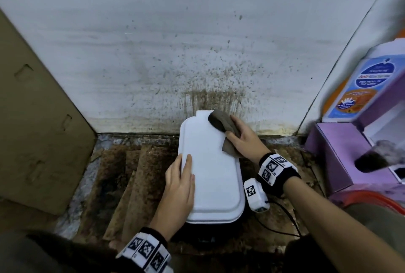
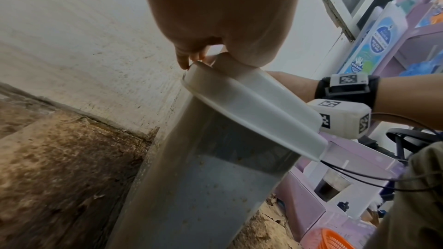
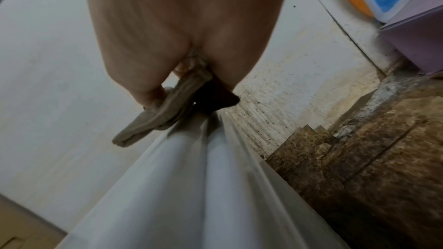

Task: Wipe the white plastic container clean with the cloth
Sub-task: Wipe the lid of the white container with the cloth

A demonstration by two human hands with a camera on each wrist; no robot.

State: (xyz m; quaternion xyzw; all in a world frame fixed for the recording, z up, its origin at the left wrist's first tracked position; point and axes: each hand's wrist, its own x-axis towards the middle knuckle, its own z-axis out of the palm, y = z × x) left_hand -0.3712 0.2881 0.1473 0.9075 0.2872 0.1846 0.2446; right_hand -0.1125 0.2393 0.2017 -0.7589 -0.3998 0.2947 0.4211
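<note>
A tall white plastic container (image 1: pixel 213 174) with a white lid stands on the dirty floor by the wall. Its translucent side (image 2: pixel 203 196) shows small brown specks. My left hand (image 1: pixel 179 185) lies flat on the lid's left edge, fingers straight. My right hand (image 1: pixel 237 139) grips a brown-grey cloth (image 1: pixel 221 122) and presses it on the lid's far right corner. In the right wrist view the cloth (image 3: pixel 163 116) hangs bunched from the fingers above the white lid (image 3: pixel 191 186).
A stained white wall (image 1: pixel 197 53) rises right behind the container. Cardboard (image 1: pixel 37 119) leans at the left. At the right stand a purple box (image 1: pixel 341 158), a cleaner bottle (image 1: pixel 359 84) and an orange basket (image 2: pixel 330 240). Worn brown cardboard (image 1: pixel 122 174) covers the floor.
</note>
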